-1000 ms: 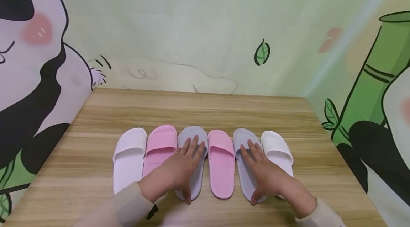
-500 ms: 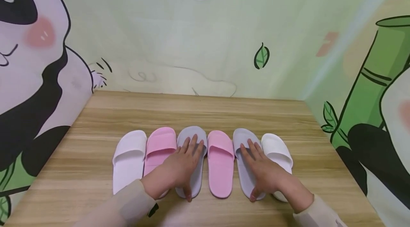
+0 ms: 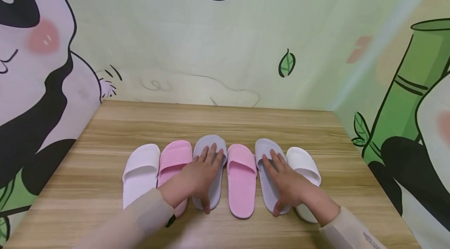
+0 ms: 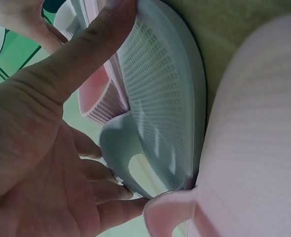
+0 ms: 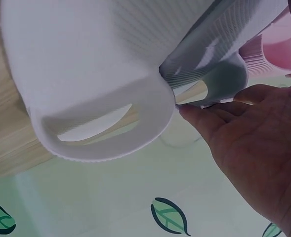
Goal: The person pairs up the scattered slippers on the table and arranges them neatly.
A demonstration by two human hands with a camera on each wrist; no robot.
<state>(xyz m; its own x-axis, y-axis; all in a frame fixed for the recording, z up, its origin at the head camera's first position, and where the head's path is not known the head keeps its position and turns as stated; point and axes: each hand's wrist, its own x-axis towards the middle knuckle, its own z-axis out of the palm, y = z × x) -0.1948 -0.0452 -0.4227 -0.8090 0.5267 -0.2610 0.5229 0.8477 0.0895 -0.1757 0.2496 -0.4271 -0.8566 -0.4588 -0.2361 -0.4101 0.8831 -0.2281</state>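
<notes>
Six-in-a-row style, several slide slippers lie side by side, toes pointing away. My left hand (image 3: pixel 202 178) spans a grey slipper (image 3: pixel 214 143), fingertips on its strap and thumb at the heel; the left wrist view shows the ribbed footbed (image 4: pixel 160 98) between them. Across a second grey slipper (image 3: pixel 268 146) my right hand (image 3: pixel 290 186) lies the same way, thumb at its heel. Between the hands is a pink slipper (image 3: pixel 241 190). Another pink slipper (image 3: pixel 175 152) is partly hidden by the left forearm. Both grey toes stick out a little beyond their neighbours.
A white slipper (image 3: pixel 140 159) lies at the row's left end, another white slipper (image 3: pixel 304 159) at its right end. They rest on a wood-grain table (image 3: pixel 218 120). Behind and at the sides stand walls (image 3: pixel 158 26) printed with pandas, leaves and bamboo.
Both grey slippers have slid slightly forward, away from me, together with my hands. The other slippers keep their places in the row; the view has tilted slightly.
</notes>
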